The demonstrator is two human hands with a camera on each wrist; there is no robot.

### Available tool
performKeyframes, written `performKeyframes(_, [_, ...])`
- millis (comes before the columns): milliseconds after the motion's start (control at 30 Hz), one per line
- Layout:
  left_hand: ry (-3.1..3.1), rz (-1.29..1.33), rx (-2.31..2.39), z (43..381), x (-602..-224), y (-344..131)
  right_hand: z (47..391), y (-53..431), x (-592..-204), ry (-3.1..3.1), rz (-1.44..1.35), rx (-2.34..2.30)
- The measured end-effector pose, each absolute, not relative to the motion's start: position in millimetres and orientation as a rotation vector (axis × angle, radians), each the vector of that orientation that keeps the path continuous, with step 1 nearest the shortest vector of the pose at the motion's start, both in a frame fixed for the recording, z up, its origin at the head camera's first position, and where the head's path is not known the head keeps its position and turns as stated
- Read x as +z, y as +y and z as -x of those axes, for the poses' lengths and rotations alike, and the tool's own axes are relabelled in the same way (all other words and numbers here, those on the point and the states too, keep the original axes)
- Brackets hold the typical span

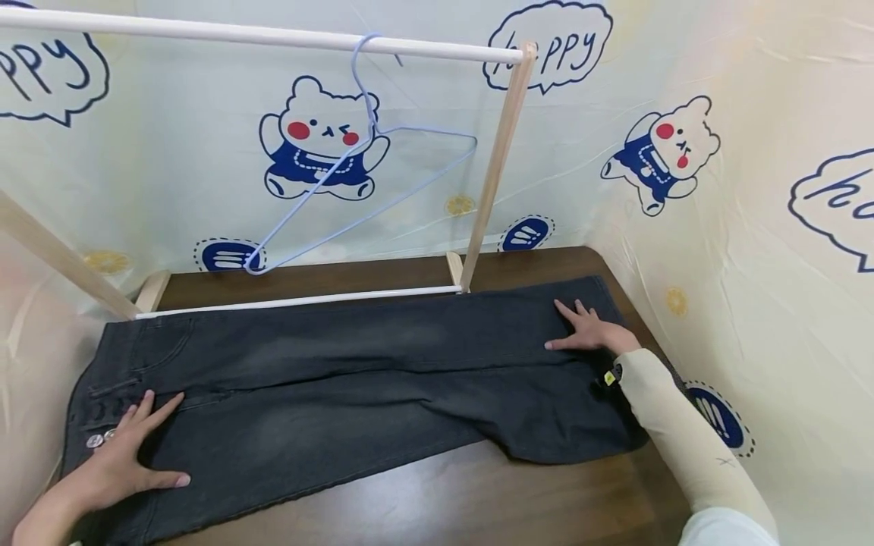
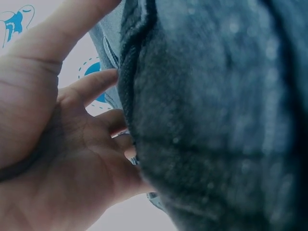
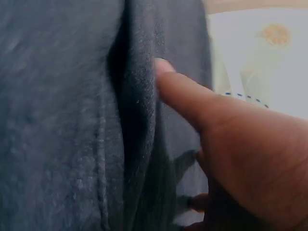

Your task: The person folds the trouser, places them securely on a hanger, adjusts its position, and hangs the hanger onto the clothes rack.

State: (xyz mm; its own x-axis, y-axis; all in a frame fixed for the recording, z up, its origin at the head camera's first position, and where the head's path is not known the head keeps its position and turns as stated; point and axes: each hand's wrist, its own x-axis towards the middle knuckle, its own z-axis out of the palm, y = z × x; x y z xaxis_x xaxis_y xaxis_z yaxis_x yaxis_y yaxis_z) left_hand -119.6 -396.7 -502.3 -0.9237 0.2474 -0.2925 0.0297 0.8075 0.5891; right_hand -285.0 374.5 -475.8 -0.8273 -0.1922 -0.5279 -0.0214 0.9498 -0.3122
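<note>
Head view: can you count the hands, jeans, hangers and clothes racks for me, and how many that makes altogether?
Left hand and right hand: 2
Pair of jeans: 1
Hanger: 1
Clothes rack: 1
Total: 5

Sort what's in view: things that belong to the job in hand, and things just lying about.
In the job:
- dark trousers, spread out
- left hand, on the waist end
- right hand, on the leg end
- table, underneath

Apparently just about, untouched:
- hanger, on the rack
- printed sheet, behind
</note>
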Motion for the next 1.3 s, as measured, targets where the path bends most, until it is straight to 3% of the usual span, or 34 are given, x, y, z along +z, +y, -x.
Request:
performKeyframes(967, [2.632, -0.245, 0.848, 127.7, -502.4, -393.3, 302.9, 388.0, -480.6, 2.631, 0.151, -0.333])
performKeyframes(1300, [2.820, -0.464, 0.521, 84.1, -487.5, -357.3, 252.9, 388.7, -468.0, 2.730, 0.477, -0.731])
